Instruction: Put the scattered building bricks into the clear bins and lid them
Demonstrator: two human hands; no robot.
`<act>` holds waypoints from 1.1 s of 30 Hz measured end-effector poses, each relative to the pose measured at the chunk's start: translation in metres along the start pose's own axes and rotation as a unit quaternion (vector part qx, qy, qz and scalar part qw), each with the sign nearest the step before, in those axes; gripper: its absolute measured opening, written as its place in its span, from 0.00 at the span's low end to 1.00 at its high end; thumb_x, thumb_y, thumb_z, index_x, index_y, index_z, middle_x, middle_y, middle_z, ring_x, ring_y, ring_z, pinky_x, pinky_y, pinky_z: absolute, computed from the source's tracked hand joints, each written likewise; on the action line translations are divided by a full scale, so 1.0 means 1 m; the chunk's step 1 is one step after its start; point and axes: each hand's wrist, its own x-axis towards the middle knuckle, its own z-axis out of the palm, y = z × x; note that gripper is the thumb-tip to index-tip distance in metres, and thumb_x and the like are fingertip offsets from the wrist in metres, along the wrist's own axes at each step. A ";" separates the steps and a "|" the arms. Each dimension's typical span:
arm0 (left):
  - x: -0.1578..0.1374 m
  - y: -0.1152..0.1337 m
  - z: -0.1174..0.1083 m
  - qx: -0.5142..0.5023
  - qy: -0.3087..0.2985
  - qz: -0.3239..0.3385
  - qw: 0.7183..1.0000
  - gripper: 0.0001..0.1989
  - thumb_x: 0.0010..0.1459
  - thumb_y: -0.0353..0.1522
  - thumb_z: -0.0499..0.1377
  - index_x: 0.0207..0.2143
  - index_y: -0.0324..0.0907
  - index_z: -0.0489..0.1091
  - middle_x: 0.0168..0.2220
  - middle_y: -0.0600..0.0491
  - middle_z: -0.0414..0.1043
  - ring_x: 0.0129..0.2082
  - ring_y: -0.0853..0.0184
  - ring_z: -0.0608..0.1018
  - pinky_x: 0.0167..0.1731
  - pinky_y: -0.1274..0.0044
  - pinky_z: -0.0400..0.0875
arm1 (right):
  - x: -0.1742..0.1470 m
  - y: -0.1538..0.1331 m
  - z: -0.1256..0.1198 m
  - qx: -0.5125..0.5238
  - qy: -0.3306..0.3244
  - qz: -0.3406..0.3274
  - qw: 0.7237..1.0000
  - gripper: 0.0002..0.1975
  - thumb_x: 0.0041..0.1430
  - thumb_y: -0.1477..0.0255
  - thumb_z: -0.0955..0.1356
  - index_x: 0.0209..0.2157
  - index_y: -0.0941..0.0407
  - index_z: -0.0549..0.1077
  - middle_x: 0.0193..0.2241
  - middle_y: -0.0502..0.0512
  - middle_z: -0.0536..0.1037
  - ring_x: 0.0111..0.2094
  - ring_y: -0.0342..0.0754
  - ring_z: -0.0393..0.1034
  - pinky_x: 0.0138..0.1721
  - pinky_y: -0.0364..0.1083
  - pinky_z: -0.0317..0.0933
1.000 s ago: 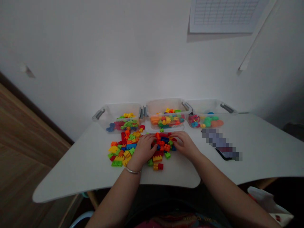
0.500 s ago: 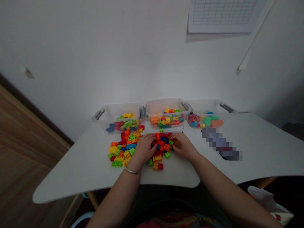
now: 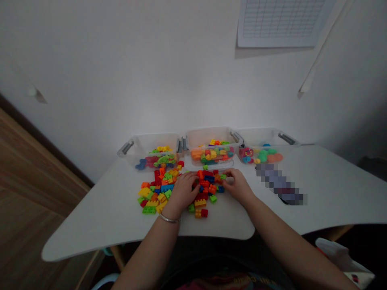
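A loose heap of coloured toy bricks [image 3: 163, 188] covers the middle of the white table, in red, orange, yellow, green and blue. My left hand [image 3: 183, 190] rests over the heap with fingers curved and the thumb apart from them, and I see nothing held in it. At the heap's right side, my right hand [image 3: 239, 186] pinches a small light green brick [image 3: 223, 177] between thumb and fingers. A blue brick [image 3: 220, 189] lies just below that hand. Between the two hands sit red, orange and dark blue bricks.
Along the wall stand three clear bins: the left bin [image 3: 124, 149], the middle bin [image 3: 208, 132] and the right bin [image 3: 256, 137], each holding toy pieces. A blurred-out dark object [image 3: 279, 184] lies on the right of the table [image 3: 99, 225]. A printed grid sheet [image 3: 278, 24] hangs above.
My right hand has drawn slightly right and away from the heap, the light green brick now showing at its fingertips. A blue brick has come into sight. My left hand stays put.
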 end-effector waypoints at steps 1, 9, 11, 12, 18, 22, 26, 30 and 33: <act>0.000 0.000 0.000 0.000 -0.002 -0.001 1.000 0.13 0.59 0.30 0.58 0.46 0.41 0.73 0.54 0.46 0.74 0.56 0.57 0.72 0.60 0.61 0.63 | 0.001 0.000 -0.001 0.007 0.017 0.004 1.000 0.09 0.47 0.72 0.68 0.35 0.53 0.70 0.33 0.56 0.76 0.36 0.55 0.70 0.39 0.54 0.67; 0.000 0.005 -0.006 0.003 -0.013 -0.005 1.000 0.12 0.60 0.30 0.58 0.46 0.39 0.73 0.54 0.45 0.74 0.56 0.57 0.72 0.60 0.62 0.63 | 0.048 -0.016 -0.037 -0.024 0.213 -0.061 0.975 0.10 0.52 0.68 0.67 0.38 0.54 0.69 0.36 0.57 0.75 0.38 0.53 0.68 0.42 0.54 0.65; 0.000 0.006 -0.006 0.004 -0.014 -0.008 1.000 0.12 0.60 0.30 0.58 0.46 0.39 0.73 0.54 0.44 0.73 0.56 0.57 0.72 0.60 0.62 0.63 | 0.066 -0.021 -0.043 0.000 0.235 -0.038 0.971 0.11 0.53 0.66 0.68 0.38 0.54 0.69 0.35 0.56 0.74 0.36 0.51 0.68 0.39 0.52 0.65; 0.000 0.006 -0.006 0.004 -0.014 -0.010 1.000 0.12 0.60 0.30 0.58 0.46 0.39 0.73 0.54 0.44 0.73 0.56 0.57 0.72 0.60 0.62 0.63 | 0.075 -0.024 -0.045 0.021 0.239 -0.023 0.970 0.12 0.53 0.65 0.68 0.38 0.54 0.69 0.34 0.55 0.74 0.34 0.50 0.68 0.38 0.51 0.65; 0.000 0.004 -0.005 -0.005 -0.015 -0.017 1.000 0.12 0.59 0.30 0.58 0.46 0.41 0.73 0.54 0.45 0.73 0.57 0.57 0.72 0.60 0.61 0.63 | 0.123 -0.033 -0.041 0.108 0.213 0.014 0.971 0.15 0.54 0.61 0.68 0.40 0.54 0.70 0.34 0.54 0.76 0.33 0.47 0.69 0.38 0.48 0.66; 0.000 0.003 -0.004 -0.007 -0.009 -0.012 1.000 0.12 0.59 0.30 0.59 0.45 0.41 0.73 0.54 0.46 0.73 0.57 0.57 0.72 0.60 0.61 0.63 | 0.146 -0.033 -0.036 0.018 0.094 0.055 0.994 0.15 0.54 0.62 0.67 0.39 0.56 0.75 0.33 0.55 0.79 0.31 0.48 0.71 0.38 0.49 0.66; 0.000 0.002 -0.002 -0.006 -0.009 -0.012 1.000 0.12 0.59 0.31 0.58 0.46 0.42 0.73 0.55 0.46 0.73 0.57 0.57 0.72 0.60 0.61 0.63 | 0.155 -0.040 -0.031 -0.142 -0.015 0.103 0.984 0.14 0.54 0.61 0.68 0.36 0.55 0.79 0.35 0.58 0.81 0.36 0.52 0.74 0.39 0.50 0.66; 0.000 0.003 -0.003 -0.001 -0.014 -0.015 1.000 0.12 0.60 0.31 0.58 0.46 0.41 0.73 0.55 0.45 0.73 0.57 0.57 0.72 0.61 0.61 0.62 | 0.152 -0.046 -0.027 -0.209 -0.032 0.129 0.969 0.16 0.56 0.57 0.67 0.36 0.53 0.80 0.36 0.58 0.82 0.39 0.56 0.75 0.40 0.51 0.65; 0.000 0.004 -0.004 -0.004 -0.015 -0.016 1.000 0.13 0.60 0.31 0.58 0.47 0.40 0.73 0.55 0.45 0.73 0.57 0.57 0.72 0.60 0.61 0.62 | 0.149 -0.046 -0.025 -0.185 -0.008 0.125 0.975 0.16 0.58 0.59 0.66 0.41 0.53 0.78 0.38 0.58 0.82 0.40 0.56 0.75 0.41 0.51 0.65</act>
